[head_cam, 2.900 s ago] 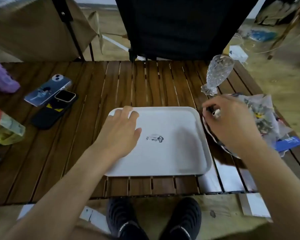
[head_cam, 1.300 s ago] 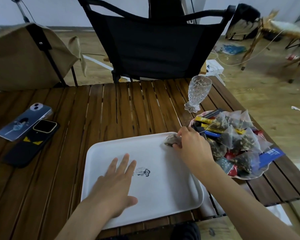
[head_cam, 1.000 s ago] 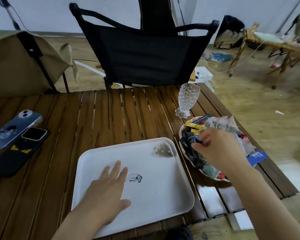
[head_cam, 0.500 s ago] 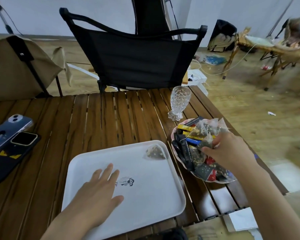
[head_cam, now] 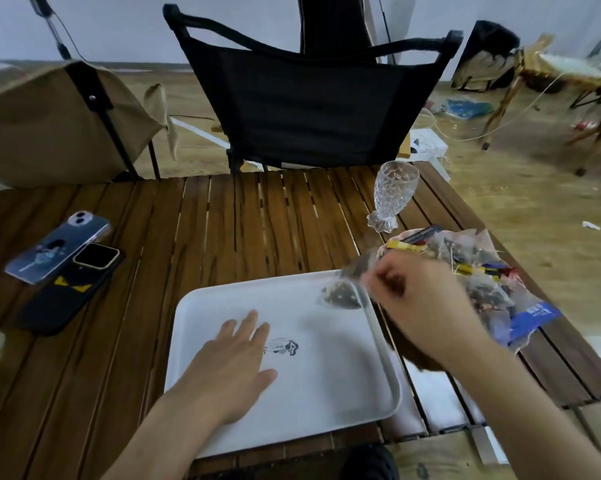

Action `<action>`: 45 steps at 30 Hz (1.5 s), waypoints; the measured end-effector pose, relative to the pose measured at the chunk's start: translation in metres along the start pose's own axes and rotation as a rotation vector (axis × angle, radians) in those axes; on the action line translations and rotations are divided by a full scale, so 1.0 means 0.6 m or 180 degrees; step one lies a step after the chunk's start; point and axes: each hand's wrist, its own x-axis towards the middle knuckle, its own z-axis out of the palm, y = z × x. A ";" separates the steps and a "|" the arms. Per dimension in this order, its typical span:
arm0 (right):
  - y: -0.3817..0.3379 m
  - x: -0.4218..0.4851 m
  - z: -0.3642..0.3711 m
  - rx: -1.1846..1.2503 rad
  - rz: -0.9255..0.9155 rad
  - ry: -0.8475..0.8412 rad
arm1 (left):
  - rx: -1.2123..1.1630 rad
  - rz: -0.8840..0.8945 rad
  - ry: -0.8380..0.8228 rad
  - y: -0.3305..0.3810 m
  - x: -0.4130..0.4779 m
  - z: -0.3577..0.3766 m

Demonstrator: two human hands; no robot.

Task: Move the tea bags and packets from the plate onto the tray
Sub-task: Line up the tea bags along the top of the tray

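Observation:
A white tray [head_cam: 327, 403] lies on the wooden slat table. My left hand [head_cam: 233, 365] rests flat on the tray's left half, fingers straight. One pyramid tea bag [head_cam: 340, 297] lies in the tray's far right corner. My right hand [head_cam: 420, 303] hovers over the tray's right rim and pinches a second, blurred tea bag [head_cam: 359, 265] above that corner. Behind the hand, the plate [head_cam: 399, 235] holds a heap of tea bags and packets [head_cam: 479, 268], partly hidden by my hand.
A patterned glass [head_cam: 392, 195] stands just beyond the plate. Two phones [head_cam: 67, 265] lie at the table's left. A black folding chair [head_cam: 309, 105] and a tan chair [head_cam: 49, 123] stand behind the table. The table's right edge runs close to the plate.
My right hand put one tea bag in the tray's far corner, went back to the plate, and has come over the tray's rim with another tea bag. The left hand stayed flat.

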 end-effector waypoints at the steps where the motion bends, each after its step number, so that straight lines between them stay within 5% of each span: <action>1: -0.005 -0.003 0.024 -0.0126 -0.0054 -0.0249 | 0.0013 0.0005 -0.0008 -0.001 0.000 -0.001; 14: -0.032 0.008 0.133 -0.0368 0.0211 -0.0546 | -0.0069 0.0116 0.0062 -0.017 -0.002 -0.011; 27: 0.001 0.036 0.132 -0.0722 0.0412 -0.0511 | -0.0260 0.0456 0.1023 0.011 0.025 -0.026; 45: 0.008 0.038 0.107 -0.0305 0.0454 -0.0656 | -0.0486 0.0646 0.0708 0.065 0.091 -0.047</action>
